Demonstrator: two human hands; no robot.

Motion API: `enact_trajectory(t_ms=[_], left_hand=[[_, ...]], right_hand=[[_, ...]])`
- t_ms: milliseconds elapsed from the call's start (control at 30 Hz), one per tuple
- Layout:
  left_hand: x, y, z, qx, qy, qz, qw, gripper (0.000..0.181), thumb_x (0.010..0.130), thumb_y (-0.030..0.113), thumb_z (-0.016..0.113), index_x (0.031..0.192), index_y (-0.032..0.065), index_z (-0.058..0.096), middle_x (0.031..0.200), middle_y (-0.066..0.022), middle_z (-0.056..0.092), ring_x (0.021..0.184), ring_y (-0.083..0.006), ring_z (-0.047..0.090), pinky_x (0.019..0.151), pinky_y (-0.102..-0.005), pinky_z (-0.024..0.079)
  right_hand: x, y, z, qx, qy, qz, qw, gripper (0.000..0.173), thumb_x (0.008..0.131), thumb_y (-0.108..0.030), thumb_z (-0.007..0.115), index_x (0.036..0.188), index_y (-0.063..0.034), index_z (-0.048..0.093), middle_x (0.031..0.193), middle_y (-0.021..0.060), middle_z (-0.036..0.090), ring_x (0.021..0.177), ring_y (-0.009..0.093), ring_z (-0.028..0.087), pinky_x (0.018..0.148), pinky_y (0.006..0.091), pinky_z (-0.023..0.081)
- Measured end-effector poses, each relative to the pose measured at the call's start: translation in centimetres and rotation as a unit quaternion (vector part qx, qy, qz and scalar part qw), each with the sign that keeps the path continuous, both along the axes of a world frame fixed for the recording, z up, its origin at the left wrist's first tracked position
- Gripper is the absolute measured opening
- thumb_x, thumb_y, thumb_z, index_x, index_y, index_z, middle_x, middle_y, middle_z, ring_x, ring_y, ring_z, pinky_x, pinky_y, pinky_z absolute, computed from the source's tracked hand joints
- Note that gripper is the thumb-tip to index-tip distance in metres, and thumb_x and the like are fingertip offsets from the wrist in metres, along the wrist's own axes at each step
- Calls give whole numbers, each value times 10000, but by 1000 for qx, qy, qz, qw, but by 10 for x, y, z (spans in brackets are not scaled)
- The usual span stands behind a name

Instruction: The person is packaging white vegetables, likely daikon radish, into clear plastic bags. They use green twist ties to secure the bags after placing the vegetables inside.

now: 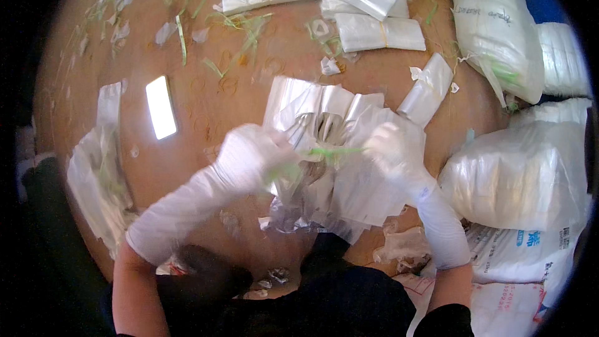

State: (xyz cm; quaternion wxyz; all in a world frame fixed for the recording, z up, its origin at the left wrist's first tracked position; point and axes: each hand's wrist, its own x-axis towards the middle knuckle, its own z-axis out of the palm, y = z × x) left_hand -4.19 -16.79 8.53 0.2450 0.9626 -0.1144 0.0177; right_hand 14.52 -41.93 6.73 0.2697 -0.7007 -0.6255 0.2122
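A stack of clear plastic bags [337, 187] lies before me, gathered in at its middle. Across that gather runs a strip of green plastic tie [334, 151]. My left hand [255, 152], in a white glove with a long cuff, is closed near the left side of the gather on the tie's left part, blurred by motion. On the other side, my right hand [390, 150], gloved the same way, pinches the tie's right end. The pleated upper part of the stack fans out beyond my hands.
Folded bundles of plastic bags [381, 32] lie at the back, with a smaller bundle [428, 89] nearer. Large filled plastic packs [514, 168] and printed sacks line the right. A bright-screened phone [161, 107], rubber bands [228, 85], green scraps [181, 40] and loose bags [100, 178] are further left.
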Motion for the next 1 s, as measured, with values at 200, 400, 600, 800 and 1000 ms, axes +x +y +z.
enact_trajectory(t_ms=[200, 400, 600, 800, 1000], left_hand=[[-3, -20, 19, -627, 266, 238, 692, 172, 893, 227, 627, 872, 62, 671, 935, -30, 687, 810, -143, 626, 735, -276, 499], [-3, -14, 116, -565, 227, 24, 793, 188, 957, 172, 575, 869, 8, 602, 811, -53, 592, 751, -187, 572, 701, -319, 463], [-19, 11, 156, -485, 285, -18, 827, 227, 908, 207, 640, 860, -13, 620, 904, -129, 638, 891, -316, 610, 803, -407, 471], [-7, -1, 126, -618, 262, 218, 709, 258, 889, 142, 641, 1128, 56, 596, 982, -69, 605, 874, -188, 580, 805, -297, 470], [-2, -27, 92, -385, 88, 102, 913, 279, 913, 92, 589, 1187, 50, 564, 1052, -119, 601, 958, -255, 595, 837, -330, 484]], right_hand=[[-38, 8, 24, 58, 422, -260, 867, 335, 969, -306, 514, 704, -103, 546, 757, 8, 506, 780, 153, 489, 690, 296, 386], [-17, 22, 104, -30, 699, -46, 713, 452, 1011, -398, 405, 738, -58, 523, 762, 58, 554, 688, 138, 488, 618, 242, 359], [-28, 12, 145, -81, 634, 70, 766, 338, 996, -296, 496, 766, -49, 515, 716, 54, 518, 655, 136, 470, 613, 270, 383], [-53, 39, 115, 139, 478, -71, 864, 290, 936, -303, 575, 788, -55, 548, 924, 113, 599, 907, 265, 560, 820, 338, 438], [-49, 84, 133, 154, 11, 2, 988, 342, 875, -402, 616, 734, -96, 558, 1175, 97, 612, 1145, 280, 524, 955, 412, 410]])
